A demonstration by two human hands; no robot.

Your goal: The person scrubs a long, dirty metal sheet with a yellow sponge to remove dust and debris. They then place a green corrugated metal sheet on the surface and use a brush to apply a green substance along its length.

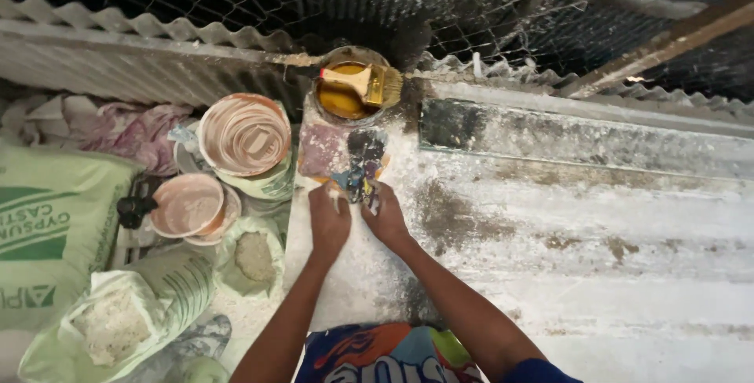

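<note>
My left hand (328, 218) and my right hand (385, 214) lie side by side on a white, powder-dusted slab (503, 218). Both press on the near end of a small paint-stained flat piece (363, 164) with dark, blue and orange patches. Whether the fingers grip it or only rest on it is unclear. Beside it lies a pinkish square patch (322, 151). Just beyond them stands a round tin of yellow liquid (345, 88) with a wide yellow-bristled brush (365, 82) laid across its rim.
At left stand a pink-stained bucket (243, 135), a smaller pink bowl (187, 205), open sacks of white powder (118, 320) and a green printed sack (43, 226). Corrugated sheet (118, 45) and wire mesh (471, 6) run along the back.
</note>
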